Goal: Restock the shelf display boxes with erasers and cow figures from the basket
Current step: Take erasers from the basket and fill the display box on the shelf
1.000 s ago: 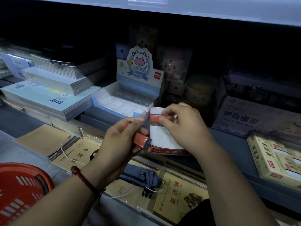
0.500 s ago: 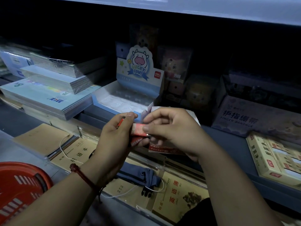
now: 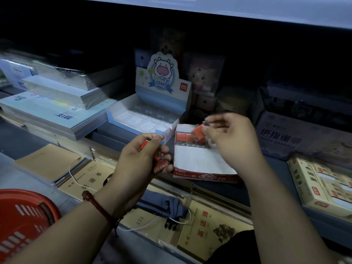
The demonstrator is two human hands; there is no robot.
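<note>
- A dim shop shelf (image 3: 274,187) under a pale overhang carries the goods.
- Toward its left end lie stacks of notebooks (image 3: 57,111); toward the right stand a finger bandage box (image 3: 297,138) and a cream box (image 3: 322,187).
- The blue cow display box (image 3: 152,113) sits mid-shelf, the red-trimmed eraser box (image 3: 202,161) just beside it at the front edge, with two erasers (image 3: 183,137) along its back wall.
- The right hand (image 3: 232,141), blurred, has its fingers clamped on a red eraser (image 3: 198,133) over that box.
- The left hand (image 3: 141,164) grips several red erasers (image 3: 159,159).
- The red basket (image 3: 21,221) rests at the lower left.
</note>
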